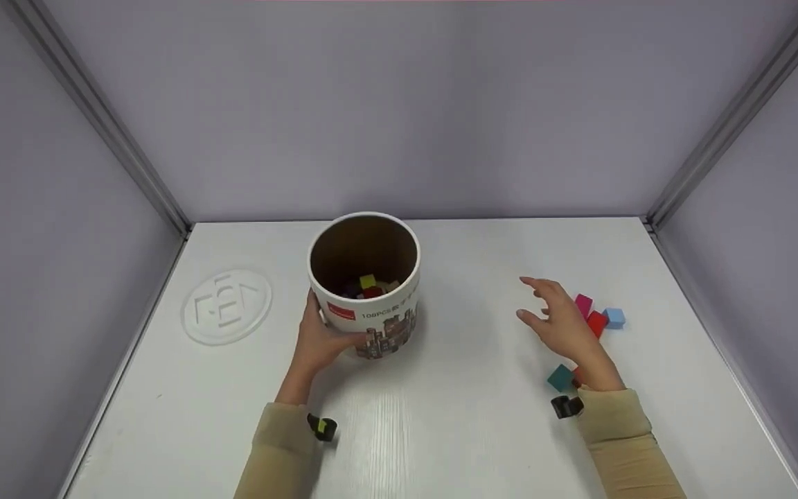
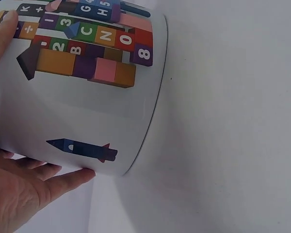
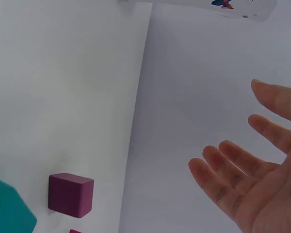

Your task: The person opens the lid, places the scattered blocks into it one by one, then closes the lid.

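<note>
A tall white printed tub point(image 1: 388, 326) stands left of the table's middle, its open mouth facing up and towards me. Inside lie several small coloured blocks, a yellow-green block point(image 1: 368, 281) on top. My left hand point(image 1: 319, 343) grips the tub's near left side, thumb across the front and fingers round the side. In the left wrist view, block pictures and a rocket show on the tub's wall point(image 2: 87, 116). Off to the right, my right hand point(image 1: 560, 322) is raised with parted, slightly bent fingers; its palm holds nothing in the right wrist view.
Beside and under my right arm lie a pink block point(image 1: 583, 303), a red block point(image 1: 597, 323), a light blue block point(image 1: 614, 318) and a teal block point(image 1: 561, 378). A clear round plate point(image 1: 194, 331) with raised shapes rests at the left. Pale panels point(image 1: 413, 111) enclose the table.
</note>
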